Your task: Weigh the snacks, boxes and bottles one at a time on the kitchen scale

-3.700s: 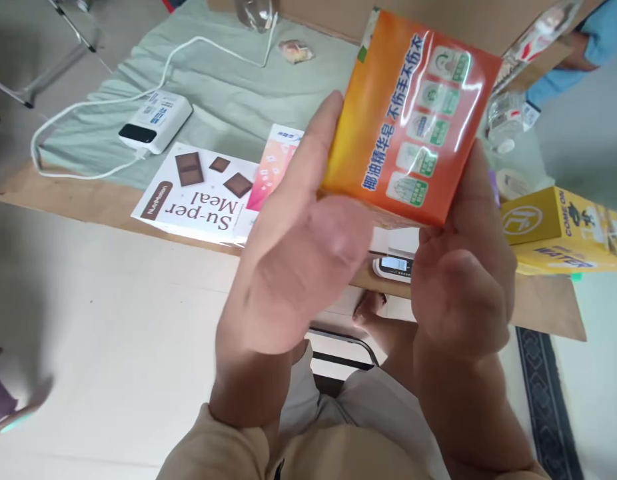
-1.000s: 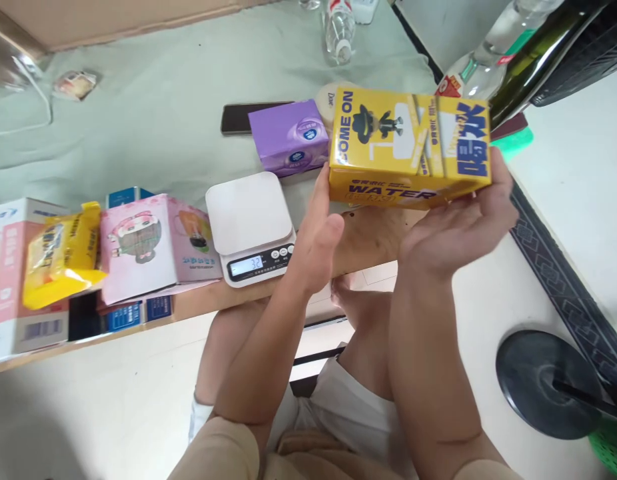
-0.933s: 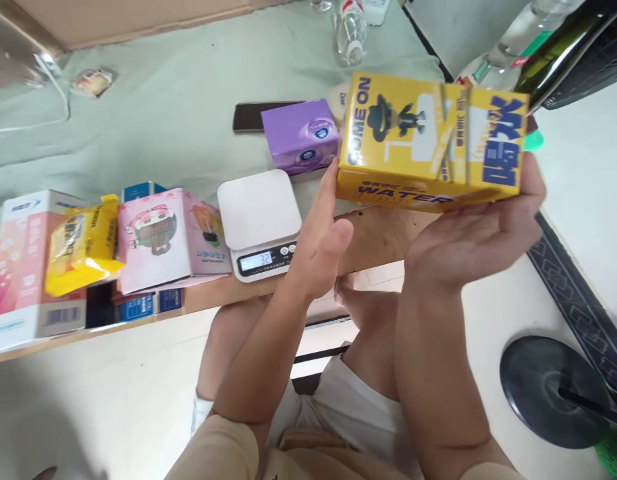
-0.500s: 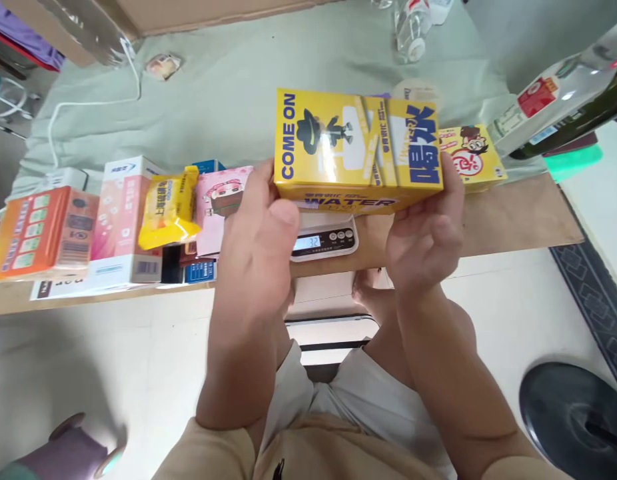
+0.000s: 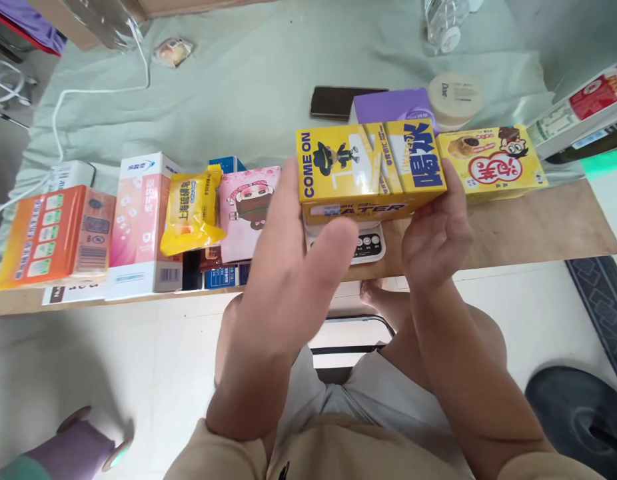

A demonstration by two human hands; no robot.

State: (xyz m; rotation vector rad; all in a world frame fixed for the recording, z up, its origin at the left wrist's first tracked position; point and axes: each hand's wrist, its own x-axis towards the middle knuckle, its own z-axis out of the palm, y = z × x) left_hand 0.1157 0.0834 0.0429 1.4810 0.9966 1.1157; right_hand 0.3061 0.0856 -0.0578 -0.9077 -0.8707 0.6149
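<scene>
A yellow carton (image 5: 368,163) printed "COME ON" and "WATER" is between my two hands, over a small kitchen scale (image 5: 371,248). My left hand (image 5: 293,267) lies with straight fingers along the carton's left end, its thumb raised off the front face. My right hand (image 5: 438,233) has its fingers bent round the right end. The scale's buttons show below the carton; its number display is hidden. Whether the carton touches the scale I cannot tell. Left of my left hand is a pink packet (image 5: 246,213) with a cartoon figure.
To the left stand a yellow soap packet (image 5: 191,210), a pink-white box (image 5: 141,227) and an orange pack (image 5: 48,233). A yellow snack box (image 5: 493,163) sits right, near a round Dove tub (image 5: 453,100), a purple box (image 5: 391,103), a dark phone (image 5: 333,101) and bottles (image 5: 583,107).
The carton has come down lower over the scale with both hands and now hides the display. My left thumb has lifted further from it. The view has shifted, uncovering the phone and purple box.
</scene>
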